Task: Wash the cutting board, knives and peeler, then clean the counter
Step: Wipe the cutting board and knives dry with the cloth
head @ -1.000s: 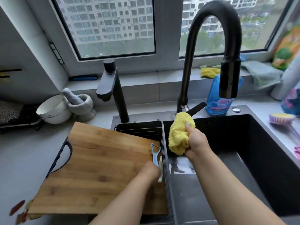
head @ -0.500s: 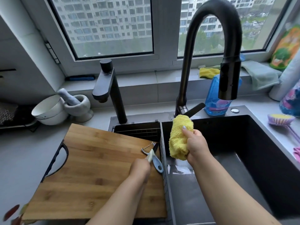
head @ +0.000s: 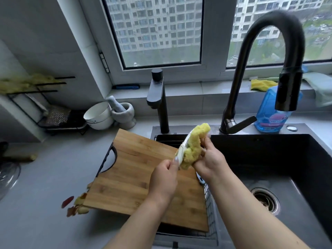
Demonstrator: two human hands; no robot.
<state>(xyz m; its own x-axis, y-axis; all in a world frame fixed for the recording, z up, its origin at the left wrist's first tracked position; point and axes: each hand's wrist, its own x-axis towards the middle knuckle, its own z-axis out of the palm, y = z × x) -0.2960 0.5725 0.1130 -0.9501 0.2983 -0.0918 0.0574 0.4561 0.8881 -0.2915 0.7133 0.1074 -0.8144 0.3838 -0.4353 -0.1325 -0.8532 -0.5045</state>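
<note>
The peeler (head: 182, 149) is pinched at its lower end by the left hand (head: 164, 178); the yellow cloth (head: 193, 148) is gripped and pressed against it by the right hand (head: 210, 159). 0.5 s ago the 2 were held apart; now wiping is judged begun. Below the grip lies the cutting board (head: 136, 178), unwashed; right of it the sink (head: 269, 159). The view has widened leftward.

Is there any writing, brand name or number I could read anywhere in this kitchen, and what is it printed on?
Nothing here can be read.
Blue bottle behind the sink: its pink label carries a band of print, too blurred to read.
Cutting board, yellow cloth, white bowl, tall faucet: no writing shows.
Buildings outside the window: no signs or numbers can be made out.
</note>
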